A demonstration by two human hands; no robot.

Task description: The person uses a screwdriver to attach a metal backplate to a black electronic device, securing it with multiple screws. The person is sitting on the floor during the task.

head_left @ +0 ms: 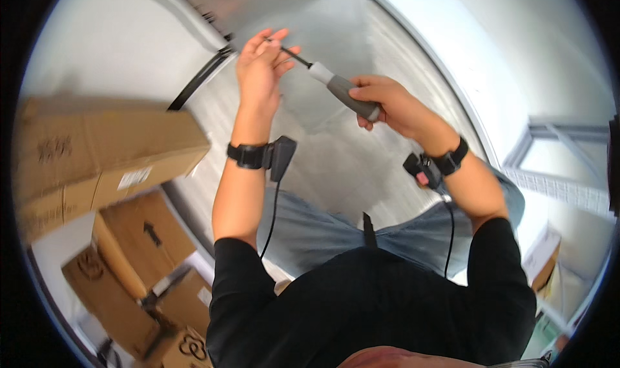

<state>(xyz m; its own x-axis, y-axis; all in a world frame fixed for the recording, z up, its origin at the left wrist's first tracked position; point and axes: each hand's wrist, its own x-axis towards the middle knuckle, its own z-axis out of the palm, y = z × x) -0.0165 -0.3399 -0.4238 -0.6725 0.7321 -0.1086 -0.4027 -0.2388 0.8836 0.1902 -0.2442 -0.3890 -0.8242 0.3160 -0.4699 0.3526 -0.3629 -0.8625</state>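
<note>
My right hand [381,102] is wrapped round the grey handle of a screwdriver [343,92], which points up and to the left. Its collar is pale and its thin shaft dark. At the far end of the shaft, my left hand [263,64] has its thumb and a finger closed on the tip, while its other fingers stand apart. A small dark bit shows by those fingertips; whether it is the shaft's end or a separate small piece, I cannot tell. Both hands are up in front of me, over the pale floor [316,155].
Cardboard boxes [145,239] are stacked on the left, beneath a long carton [97,152]. A smooth grey panel [323,19] lies ahead. White frames and a shelf-like rack [555,155] stand to the right. Black straps on both wrists carry small devices [282,158] with trailing cables.
</note>
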